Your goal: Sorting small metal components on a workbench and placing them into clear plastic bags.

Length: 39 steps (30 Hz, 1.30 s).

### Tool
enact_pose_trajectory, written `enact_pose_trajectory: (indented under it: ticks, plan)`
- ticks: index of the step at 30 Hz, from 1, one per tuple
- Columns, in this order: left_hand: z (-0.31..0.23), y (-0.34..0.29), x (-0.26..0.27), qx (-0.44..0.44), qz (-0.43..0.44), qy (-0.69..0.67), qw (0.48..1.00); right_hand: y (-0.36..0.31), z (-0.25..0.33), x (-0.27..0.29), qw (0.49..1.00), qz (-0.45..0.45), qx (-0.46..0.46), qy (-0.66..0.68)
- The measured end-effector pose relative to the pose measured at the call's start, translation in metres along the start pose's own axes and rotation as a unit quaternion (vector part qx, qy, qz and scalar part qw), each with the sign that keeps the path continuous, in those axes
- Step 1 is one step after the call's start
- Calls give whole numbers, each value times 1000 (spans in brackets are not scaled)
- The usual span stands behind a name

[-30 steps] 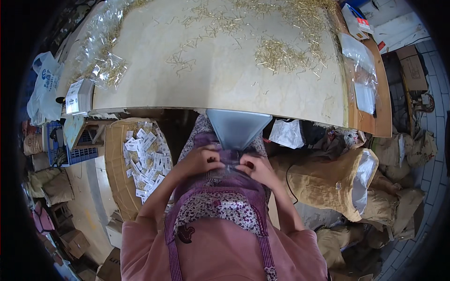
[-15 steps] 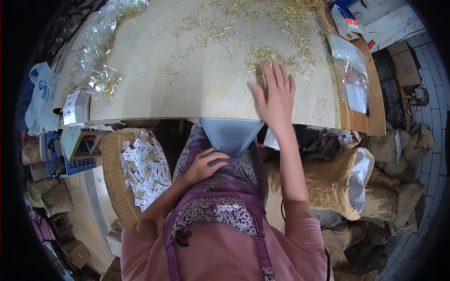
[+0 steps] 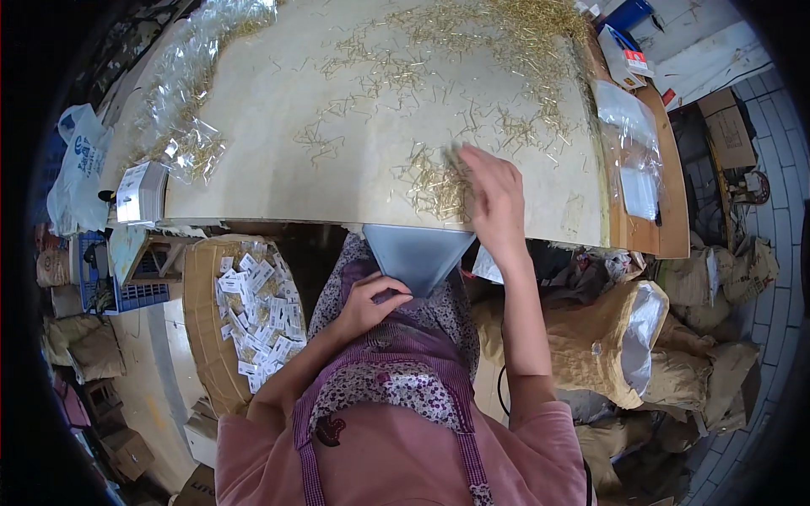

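Pile of thin, bent gold-coloured metal pieces (image 3: 432, 181) is located on the worktop (image 3: 253, 169) near its front edge, right side masked by the right hand (image 3: 496, 196), which is held unclenched and curved, fingertips blurred. Below, a grey-blue chute (image 3: 418, 251) is touched near its narrow end by the left hand (image 3: 375, 302), fingers bent; whether anything is pinched cannot be determined. Print on white labels (image 3: 278, 314) in the carton (image 3: 202, 316) is too small to be read

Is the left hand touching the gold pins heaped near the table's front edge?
Apart. The head view shows a clear gap: the grey tray lies between the left hand and the gold pins.
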State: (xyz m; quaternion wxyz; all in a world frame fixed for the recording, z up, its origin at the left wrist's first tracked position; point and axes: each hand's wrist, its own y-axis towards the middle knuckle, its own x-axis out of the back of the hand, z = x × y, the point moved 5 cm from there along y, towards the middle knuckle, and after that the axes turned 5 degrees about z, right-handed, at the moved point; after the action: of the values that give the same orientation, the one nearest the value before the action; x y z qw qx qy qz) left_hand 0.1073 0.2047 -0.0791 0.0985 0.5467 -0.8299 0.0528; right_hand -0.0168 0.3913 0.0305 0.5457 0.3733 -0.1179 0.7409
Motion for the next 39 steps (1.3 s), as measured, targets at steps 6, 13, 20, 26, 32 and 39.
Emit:
enact_pose_trajectory:
  ticks: [6, 13, 20, 26, 32, 39]
  plan:
    - [9, -5, -5, 81, 25, -75, 994, -29, 51, -45, 966, 16, 48, -252]
    - [-4, -9, -1, 65, 27, -89, 994, -66, 51, -63, 971, -72, 102, -203]
    - [-7, -1, 4, 67, 25, -52, 996, -84, 40, -53, 977, -135, 113, -124]
    - [0, -2, 3, 74, 68, -14, 995, -120, 21, -54, 964, -233, 31, -127]
    - [4, -8, -4, 90, 76, -57, 991, -146, 13, -79, 989, -92, -70, -89]
    - [15, -8, -4, 128, 73, -126, 981, -163, 6, -92, 962, -130, -193, 144]
